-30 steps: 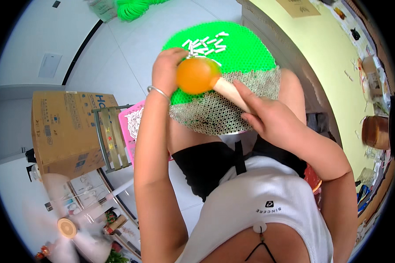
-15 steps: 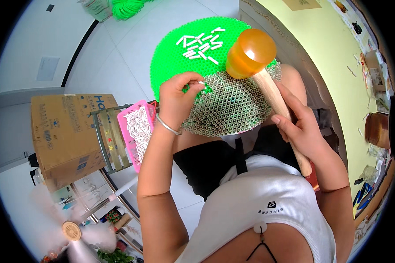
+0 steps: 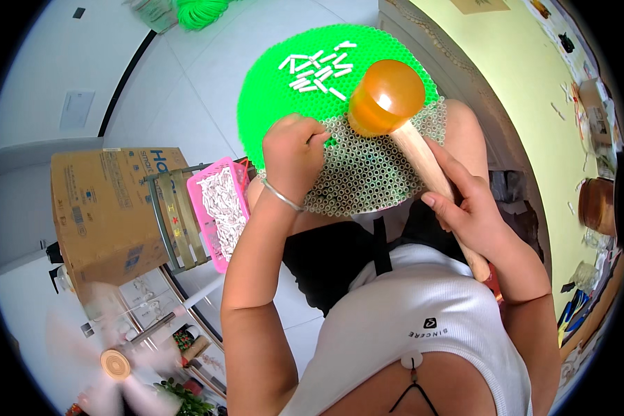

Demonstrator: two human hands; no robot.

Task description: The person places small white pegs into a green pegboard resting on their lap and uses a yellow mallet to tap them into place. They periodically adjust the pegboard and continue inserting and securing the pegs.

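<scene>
A round board of packed short tubes [image 3: 367, 173] rests across my lap; its far part is bright green [image 3: 277, 90] and its near part shows open tube ends. Over the border between the two parts, my left hand [image 3: 295, 154] is closed, thumb and fingers pinched together. Its fingers now hide the small white peg that showed in them a moment ago. My right hand [image 3: 468, 201] grips the wooden handle of a mallet [image 3: 388, 97] with a translucent orange head, held above the board's right side. Loose white pegs [image 3: 319, 72] lie scattered on the green part.
A pink basket [image 3: 218, 215] full of white pegs sits on a folding stool [image 3: 177, 218] at the left. Beyond it stands a cardboard box [image 3: 111, 208]. A fan [image 3: 116, 364] spins at lower left. Along the right runs a pale yellow surface [image 3: 534, 139] with assorted items.
My left hand has moved slightly right and turned over, so the peg is out of sight. The mallet head has come lower and a little left, still in my right hand.
</scene>
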